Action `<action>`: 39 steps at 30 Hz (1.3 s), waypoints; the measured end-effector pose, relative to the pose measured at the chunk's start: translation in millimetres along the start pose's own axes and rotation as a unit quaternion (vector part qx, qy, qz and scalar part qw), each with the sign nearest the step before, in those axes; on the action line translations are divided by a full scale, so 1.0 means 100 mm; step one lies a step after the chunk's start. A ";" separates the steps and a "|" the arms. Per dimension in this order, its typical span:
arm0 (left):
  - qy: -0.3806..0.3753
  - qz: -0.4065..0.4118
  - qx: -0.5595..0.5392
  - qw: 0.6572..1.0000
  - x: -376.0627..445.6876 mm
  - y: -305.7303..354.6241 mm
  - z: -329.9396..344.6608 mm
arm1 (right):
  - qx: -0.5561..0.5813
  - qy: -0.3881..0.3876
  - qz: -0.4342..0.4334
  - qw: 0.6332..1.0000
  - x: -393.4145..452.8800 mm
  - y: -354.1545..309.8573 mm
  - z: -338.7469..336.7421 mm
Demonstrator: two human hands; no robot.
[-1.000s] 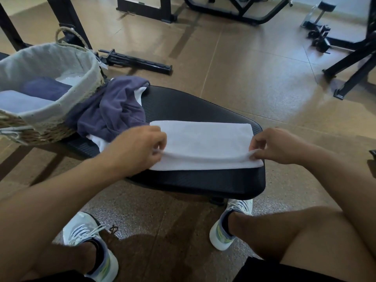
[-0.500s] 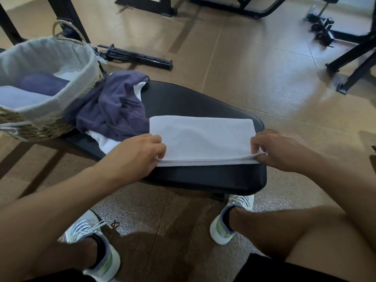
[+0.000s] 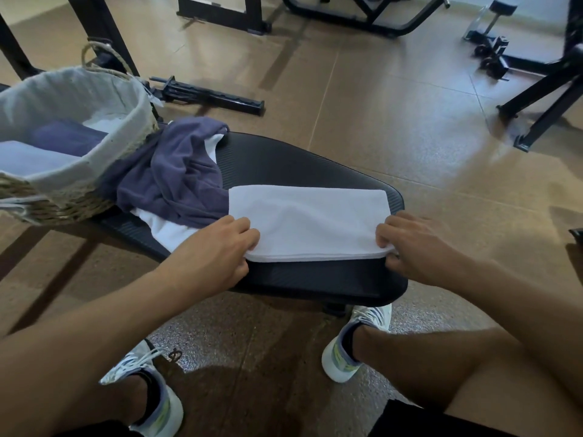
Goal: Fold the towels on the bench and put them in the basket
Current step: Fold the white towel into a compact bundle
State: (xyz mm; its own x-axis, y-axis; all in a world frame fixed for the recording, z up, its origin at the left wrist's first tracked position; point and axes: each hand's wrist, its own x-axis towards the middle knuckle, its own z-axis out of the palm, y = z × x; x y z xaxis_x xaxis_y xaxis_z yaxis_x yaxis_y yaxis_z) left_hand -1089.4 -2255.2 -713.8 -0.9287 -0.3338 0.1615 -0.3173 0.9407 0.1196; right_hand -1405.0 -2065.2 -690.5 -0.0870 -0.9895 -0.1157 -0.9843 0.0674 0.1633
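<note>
A white towel (image 3: 310, 220), folded into a long strip, lies across the near end of the black bench (image 3: 315, 279). My left hand (image 3: 217, 250) pinches its near left corner. My right hand (image 3: 416, 247) pinches its near right corner. To the left on the bench a crumpled purple towel (image 3: 176, 181) lies over another white towel (image 3: 167, 228). The woven basket (image 3: 120, 99) with a grey liner stands at the bench's left end, holding folded white and purple towels.
Black gym machine frames (image 3: 362, 14) stand at the back. A black bar (image 3: 208, 96) lies on the floor behind the basket, and another frame's leg (image 3: 542, 105) reaches in at the right. My knees and white shoes are below the bench.
Both hands have kept their pinch on the towel's near corners and drawn its near edge slightly back from the bench's front. The towel's near edge looks straighter now.
</note>
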 end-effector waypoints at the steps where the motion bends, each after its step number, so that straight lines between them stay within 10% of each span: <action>1: 0.009 -0.010 0.000 1.000 0.00 0.01 0.01 | -0.010 0.005 0.004 1.000 0.01 -0.02 0.02; 8: 0.048 -0.052 -0.089 0.993 -0.01 -0.09 0.00 | -0.008 0.027 0.020 0.999 0.00 -0.03 0.02; 13: 0.151 -0.113 -0.251 0.949 0.04 -0.11 -0.40 | 0.271 0.130 0.093 0.949 -0.08 0.14 -0.27; 17: 0.168 -0.174 -0.510 0.825 0.03 0.01 -0.74 | 0.511 0.228 0.148 0.816 -0.07 0.12 -0.65; 20: 0.136 -0.272 -0.631 0.713 0.08 0.04 -0.69 | 0.609 0.156 0.217 0.747 0.03 0.04 -0.71; 24: 0.017 -0.385 -0.592 0.708 0.11 -0.05 -0.41 | 0.569 -0.019 0.286 0.771 0.18 -0.02 -0.39; 30: -0.068 -0.388 -0.489 0.778 0.11 -0.12 -0.34 | 0.519 -0.072 0.266 0.809 0.27 -0.04 -0.30; 39: -0.052 -0.401 -0.611 0.681 0.12 -0.11 -0.44 | 0.534 -0.044 0.254 0.805 0.19 0.10 -0.33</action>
State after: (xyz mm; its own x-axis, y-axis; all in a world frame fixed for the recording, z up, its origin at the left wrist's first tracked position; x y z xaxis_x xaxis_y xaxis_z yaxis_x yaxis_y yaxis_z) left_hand -1088.5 -2271.8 -669.8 -0.5792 -0.6451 -0.4984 -0.3931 -0.3146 0.8640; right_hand -1411.2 -2087.7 -658.8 -0.4843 -0.7900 -0.3760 -0.3855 0.5785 -0.7189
